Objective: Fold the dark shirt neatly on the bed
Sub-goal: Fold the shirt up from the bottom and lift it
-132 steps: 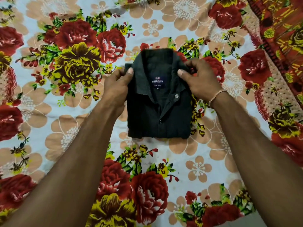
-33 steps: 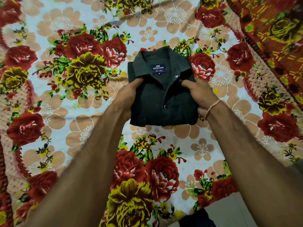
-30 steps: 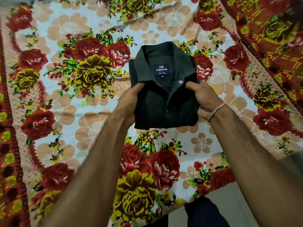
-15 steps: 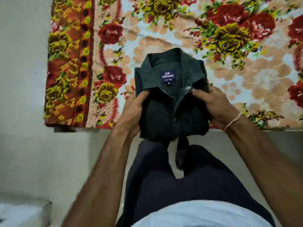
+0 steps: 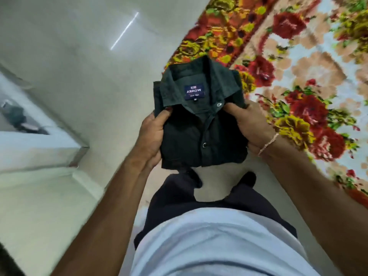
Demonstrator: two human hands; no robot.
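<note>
The dark shirt [image 5: 199,132] is folded into a compact rectangle, collar up, with a blue brand label showing inside the neck. It is held in the air above the pale floor, off the bed. My left hand [image 5: 152,136] grips its left edge, thumb on top. My right hand [image 5: 251,126] grips its right edge just below the collar, a thin thread band on the wrist. The bed [image 5: 310,62], covered in a floral sheet, lies to the upper right of the shirt.
Pale tiled floor [image 5: 79,56] fills the left and centre. A low white shelf or ledge [image 5: 35,150] with dark items sits at the left. My dark trousers [image 5: 199,202] and light top [image 5: 215,246] are below the shirt.
The folded shirt has been lifted off the bed and carried away from it in both hands. The view has swung left, so the bed now sits at the upper right.
</note>
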